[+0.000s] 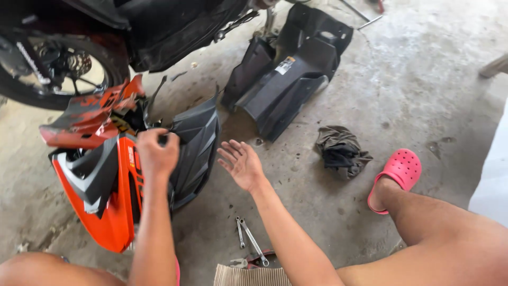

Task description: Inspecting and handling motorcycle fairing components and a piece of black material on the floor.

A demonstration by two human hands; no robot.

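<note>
— Bare knees and forearms fill the bottom of the view, and between them lie a strip of ribbed tan cardboard (251,276) and two slim steel spanners (247,239) on the grey concrete floor (402,90).

— And the hands?

— The left hand (157,153) is closed tight round the top edge of the orange and black plastic motorbike fairing panel (114,198). That panel stands on the floor to the person's left, its long axis running up and away, leaning against a dark ribbed black cover (198,145).

— The other one?

— The right hand (241,163) is spread wide, palm up, holding nothing. It hovers just right of the black cover, so the fairing lies to its left; the left hand is the nearer by far.

— What else is about?

— A large black plastic inner body shell (288,69) lies further off, a crumpled dark rag (341,150) near it, a pink foam clog (398,175) on the right foot, and the motorbike's wheel (50,69) at top left.

— Anything you can't see?

— What the left fingers pinch exactly is hidden by the fist, and the bike is cut off by the frame.
</note>
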